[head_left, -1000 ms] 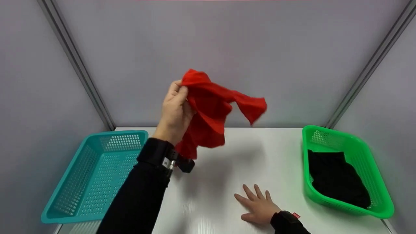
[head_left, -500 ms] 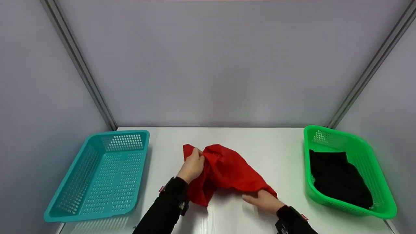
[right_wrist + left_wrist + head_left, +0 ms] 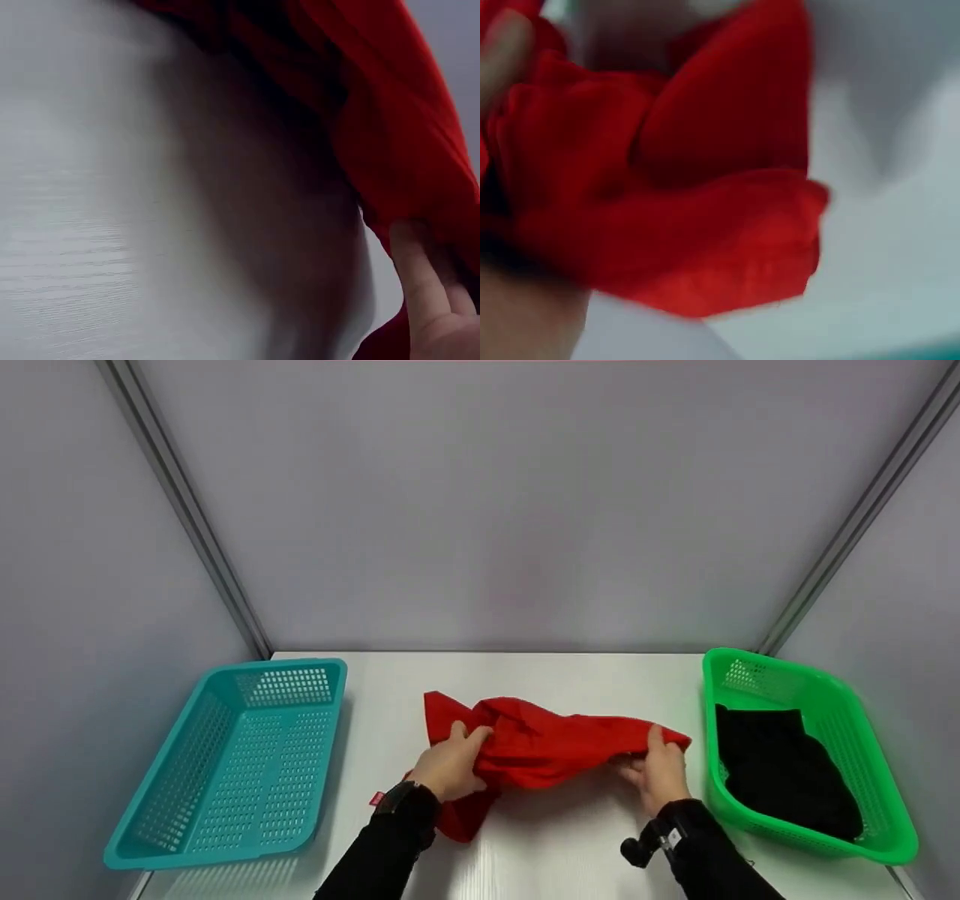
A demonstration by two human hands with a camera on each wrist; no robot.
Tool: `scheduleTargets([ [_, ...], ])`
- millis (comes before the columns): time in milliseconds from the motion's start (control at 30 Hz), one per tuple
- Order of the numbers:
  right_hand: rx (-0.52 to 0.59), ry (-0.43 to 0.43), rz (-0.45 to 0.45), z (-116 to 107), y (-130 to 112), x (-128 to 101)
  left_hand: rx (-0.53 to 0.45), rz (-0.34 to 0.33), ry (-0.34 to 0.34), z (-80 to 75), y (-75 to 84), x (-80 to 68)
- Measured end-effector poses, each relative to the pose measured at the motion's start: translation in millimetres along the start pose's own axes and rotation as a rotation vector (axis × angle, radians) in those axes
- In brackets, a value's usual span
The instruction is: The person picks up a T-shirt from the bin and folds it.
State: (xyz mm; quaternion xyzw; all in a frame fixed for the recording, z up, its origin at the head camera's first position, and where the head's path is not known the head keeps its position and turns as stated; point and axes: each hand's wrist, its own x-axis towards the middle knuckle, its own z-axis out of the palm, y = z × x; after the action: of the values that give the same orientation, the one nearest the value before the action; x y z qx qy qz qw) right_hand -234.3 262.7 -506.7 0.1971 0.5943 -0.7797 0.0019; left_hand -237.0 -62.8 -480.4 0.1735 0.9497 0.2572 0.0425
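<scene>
Left hand (image 3: 450, 766) and right hand (image 3: 664, 777) both gripped a crumpled red cloth (image 3: 551, 746) over the white tabletop (image 3: 555, 855). At the cloth's nine o'clock stood a teal perforated basket (image 3: 244, 780); at three o'clock, a green perforated basket (image 3: 836, 724) held a black cloth (image 3: 784, 776). The left hand curled partway round bunched folds; the right pinched the three o'clock end, thumb uppermost.

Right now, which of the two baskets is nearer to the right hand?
The green basket, with the black cloth inside; the teal basket stands farther off, past the left hand.
</scene>
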Motion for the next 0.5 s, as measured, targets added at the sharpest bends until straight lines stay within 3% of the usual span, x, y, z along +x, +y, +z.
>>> scheduleTargets([
  [100,0.135,0.04,-0.05,-6,-20,3,0.157,-0.038,0.218,-5.4,-7.0,2.3],
  [233,0.335,0.092,-0.147,-3,-51,3,0.135,-0.094,0.467,-20.6,-7.4,11.2],
  [333,0.518,0.068,-0.204,2,-77,0,0.03,-0.127,0.586,-37.2,-1.2,19.0],
  [400,0.588,0.054,-0.224,6,-94,-4,-0.035,-0.156,0.629,-49.1,3.1,23.4],
  [500,0.553,0.071,-0.269,13,-117,-6,-0.09,-0.165,0.697,-65.0,7.0,29.0],
])
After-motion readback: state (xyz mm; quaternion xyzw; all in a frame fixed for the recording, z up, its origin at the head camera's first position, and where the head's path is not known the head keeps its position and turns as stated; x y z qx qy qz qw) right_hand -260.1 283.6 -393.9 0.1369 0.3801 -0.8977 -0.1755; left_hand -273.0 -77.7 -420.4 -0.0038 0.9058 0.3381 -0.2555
